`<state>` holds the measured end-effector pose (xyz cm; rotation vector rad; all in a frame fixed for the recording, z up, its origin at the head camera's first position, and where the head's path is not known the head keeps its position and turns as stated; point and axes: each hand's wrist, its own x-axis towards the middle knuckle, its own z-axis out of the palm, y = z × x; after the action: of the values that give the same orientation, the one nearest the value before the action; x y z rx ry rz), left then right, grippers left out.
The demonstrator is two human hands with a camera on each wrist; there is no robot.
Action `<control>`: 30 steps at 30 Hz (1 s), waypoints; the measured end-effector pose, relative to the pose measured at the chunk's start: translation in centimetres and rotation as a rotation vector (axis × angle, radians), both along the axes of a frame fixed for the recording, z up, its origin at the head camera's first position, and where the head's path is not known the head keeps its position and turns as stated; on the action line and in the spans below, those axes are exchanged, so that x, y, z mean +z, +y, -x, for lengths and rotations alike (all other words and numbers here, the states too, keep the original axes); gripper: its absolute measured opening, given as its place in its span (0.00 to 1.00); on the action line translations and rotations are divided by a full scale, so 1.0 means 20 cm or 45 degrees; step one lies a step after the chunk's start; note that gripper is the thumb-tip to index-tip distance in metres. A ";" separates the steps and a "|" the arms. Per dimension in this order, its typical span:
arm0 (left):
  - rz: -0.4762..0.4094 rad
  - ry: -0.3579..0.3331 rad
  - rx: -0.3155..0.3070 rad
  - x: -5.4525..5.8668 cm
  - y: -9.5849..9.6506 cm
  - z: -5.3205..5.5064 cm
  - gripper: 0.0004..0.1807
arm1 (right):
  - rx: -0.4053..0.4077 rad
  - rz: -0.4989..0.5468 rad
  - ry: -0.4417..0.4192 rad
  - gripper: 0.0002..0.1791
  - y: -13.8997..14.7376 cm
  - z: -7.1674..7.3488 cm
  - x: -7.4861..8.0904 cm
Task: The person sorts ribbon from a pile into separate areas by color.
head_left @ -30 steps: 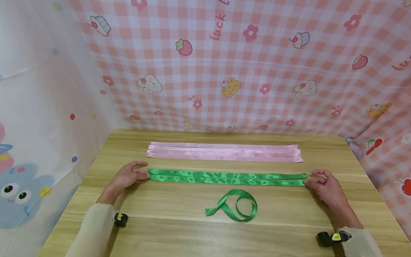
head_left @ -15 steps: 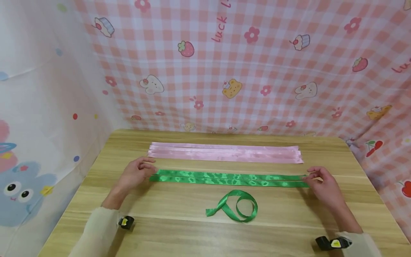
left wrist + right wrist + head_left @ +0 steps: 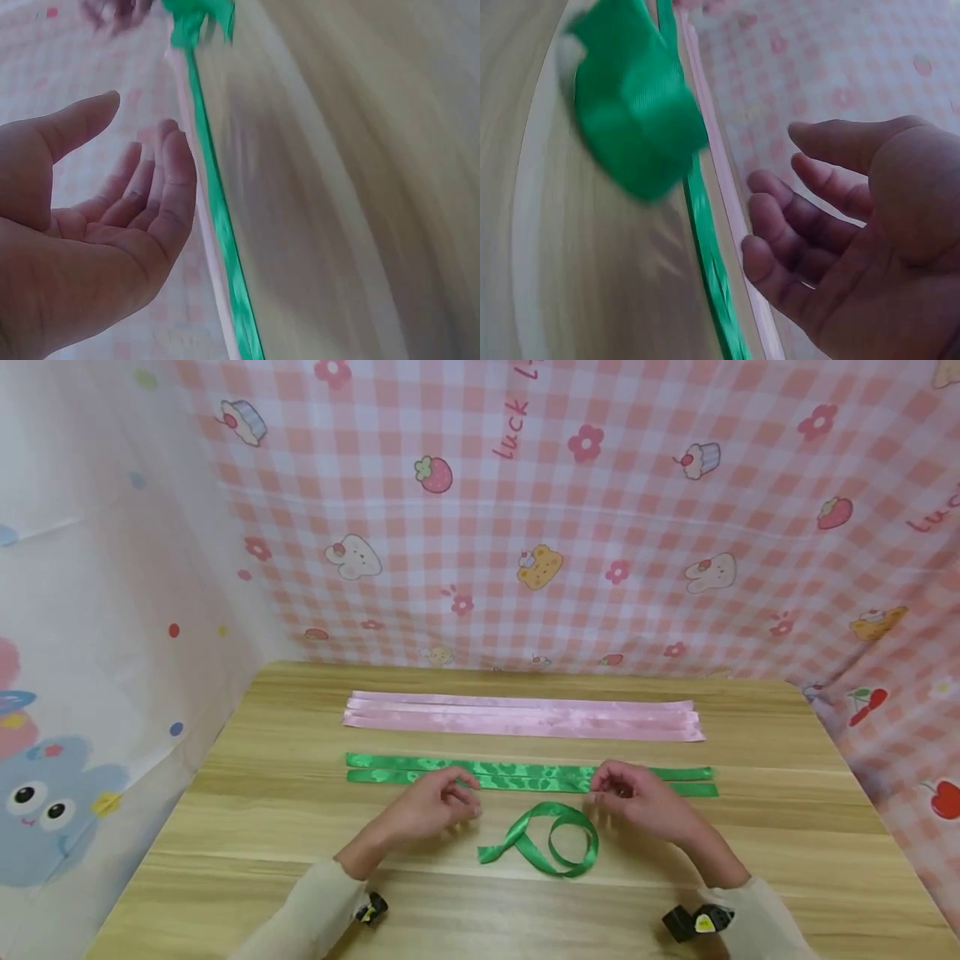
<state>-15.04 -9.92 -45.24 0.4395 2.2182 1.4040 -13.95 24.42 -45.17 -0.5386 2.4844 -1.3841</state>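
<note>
Two straight green ribbons (image 3: 525, 774) lie side by side across the table. Closer to the person is a loosely coiled green ribbon (image 3: 587, 852), its cut end pointing left. My left hand (image 3: 431, 802) hovers left of the coil, over the near edge of the straight ribbons, fingers loosely bent around nothing. On the other side, my right hand (image 3: 637, 797) hovers just right of the coil and hides part of the straight ribbons. Both wrist views show thumb and fingers apart with nothing between them; the coil (image 3: 637, 105) appears beyond the right hand.
Several pink ribbons (image 3: 525, 717) lie in a flat row behind the green ones. The wooden table (image 3: 225, 827) ends at a pink checked cloth (image 3: 465, 527) at the back. A white printed cloth (image 3: 97, 568) hangs on the left.
Both hands have let go of the ends of the straight green ribbons and moved inward to either side of the coiled ribbon. The ribbons lie almost where they were.
</note>
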 end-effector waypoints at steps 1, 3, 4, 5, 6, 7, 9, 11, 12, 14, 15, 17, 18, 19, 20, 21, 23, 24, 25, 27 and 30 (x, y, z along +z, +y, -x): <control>0.003 -0.006 -0.016 0.00 0.03 -0.01 0.16 | 0.033 -0.009 -0.001 0.03 -0.03 0.01 0.00; 0.016 -0.006 -0.042 -0.01 0.09 -0.01 0.17 | 0.083 -0.029 0.005 0.03 -0.09 0.02 -0.01; 0.021 -0.009 -0.055 -0.01 0.12 -0.01 0.18 | 0.106 -0.042 0.014 0.04 -0.11 0.02 -0.01; 0.024 -0.015 -0.065 -0.02 0.14 -0.02 0.18 | 0.127 -0.053 0.018 0.04 -0.14 0.03 -0.02; 0.030 -0.019 -0.075 -0.03 0.17 -0.02 0.19 | 0.140 -0.068 0.027 0.05 -0.16 0.03 -0.02; 0.036 -0.020 -0.087 -0.03 0.19 -0.02 0.19 | 0.149 -0.082 0.028 0.06 -0.18 0.03 -0.03; 0.053 -0.015 -0.105 -0.05 0.23 -0.03 0.21 | 0.161 -0.109 0.023 0.07 -0.21 0.03 -0.05; 0.082 0.010 -0.110 -0.06 0.26 -0.03 0.23 | 0.165 -0.124 0.017 0.08 -0.24 0.03 -0.07; 0.099 0.028 -0.113 -0.07 0.27 -0.03 0.23 | 0.163 -0.130 0.017 0.09 -0.25 0.03 -0.07; 0.120 0.054 -0.111 -0.08 0.29 -0.04 0.23 | 0.161 -0.136 0.023 0.09 -0.27 0.03 -0.08; 0.124 0.062 -0.108 -0.08 0.30 -0.04 0.23 | 0.158 -0.135 0.028 0.09 -0.28 0.03 -0.09; 0.106 0.054 -0.115 -0.09 0.31 -0.04 0.23 | 0.149 -0.128 0.031 0.10 -0.29 0.02 -0.10; 0.081 0.037 -0.121 -0.09 0.31 -0.03 0.23 | 0.142 -0.127 0.027 0.11 -0.30 0.02 -0.10; 0.049 0.015 -0.123 -0.08 0.31 -0.03 0.23 | 0.137 -0.128 0.027 0.11 -0.30 0.02 -0.10; 0.016 -0.004 -0.129 -0.08 0.31 -0.03 0.23 | 0.133 -0.125 0.020 0.12 -0.30 0.01 -0.09; -0.022 -0.025 -0.136 -0.08 0.31 -0.02 0.23 | 0.133 -0.116 0.010 0.12 -0.30 0.01 -0.09; -0.102 -0.073 -0.150 -0.06 0.30 -0.02 0.24 | 0.142 -0.097 -0.001 0.13 -0.31 0.02 -0.09; -0.133 -0.092 -0.151 -0.05 0.29 -0.01 0.24 | 0.147 -0.083 -0.008 0.13 -0.31 0.02 -0.09; -0.160 -0.107 -0.152 -0.05 0.29 -0.01 0.24 | 0.154 -0.069 -0.015 0.13 -0.32 0.02 -0.09; -0.193 -0.112 -0.159 -0.04 0.27 0.00 0.24 | 0.160 -0.039 -0.033 0.13 -0.32 0.02 -0.10; -0.211 -0.099 -0.166 -0.03 0.25 0.00 0.24 | 0.135 -0.018 -0.038 0.14 -0.33 0.03 -0.11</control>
<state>-15.08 -4.92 -45.78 0.5663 1.9830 1.5138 -14.47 17.90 -47.32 -0.6325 2.4032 -1.3238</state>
